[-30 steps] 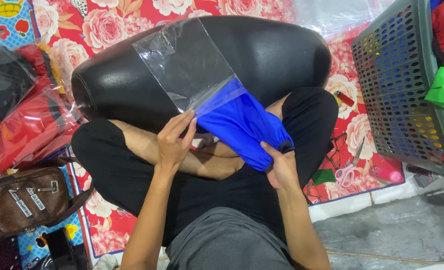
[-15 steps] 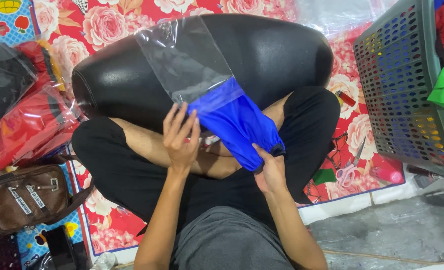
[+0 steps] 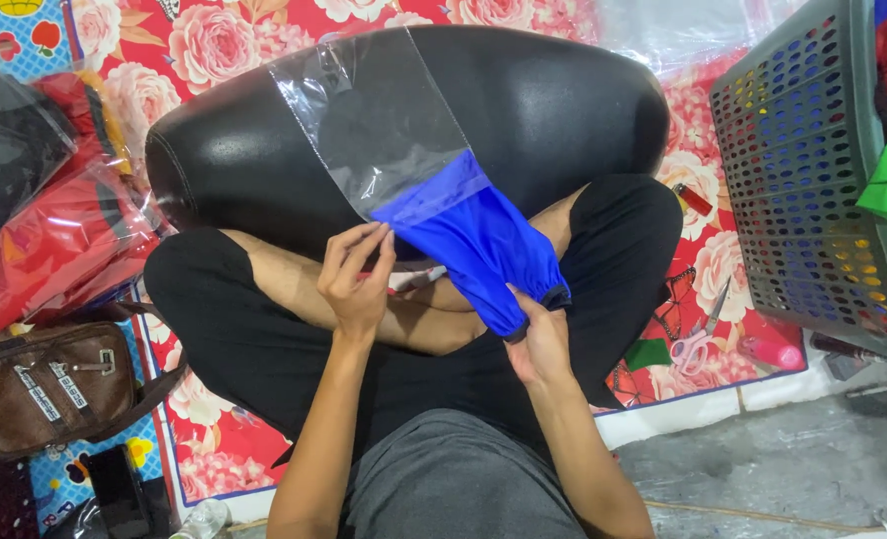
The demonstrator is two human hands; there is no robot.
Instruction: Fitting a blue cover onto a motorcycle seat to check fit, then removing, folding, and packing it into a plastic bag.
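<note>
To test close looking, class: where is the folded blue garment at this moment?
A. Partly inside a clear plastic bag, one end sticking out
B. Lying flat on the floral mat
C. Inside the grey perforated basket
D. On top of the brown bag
A: the blue garment has its upper end inside the clear plastic bag, while the right hand grips its lower end and the left hand holds the bag's mouth.

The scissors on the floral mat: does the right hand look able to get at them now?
Probably yes, but not at once. The scissors lie uncovered on the mat, beside the person's right knee, with nothing on top. However, the right hand is gripping the blue garment, so it must let go first.
</note>
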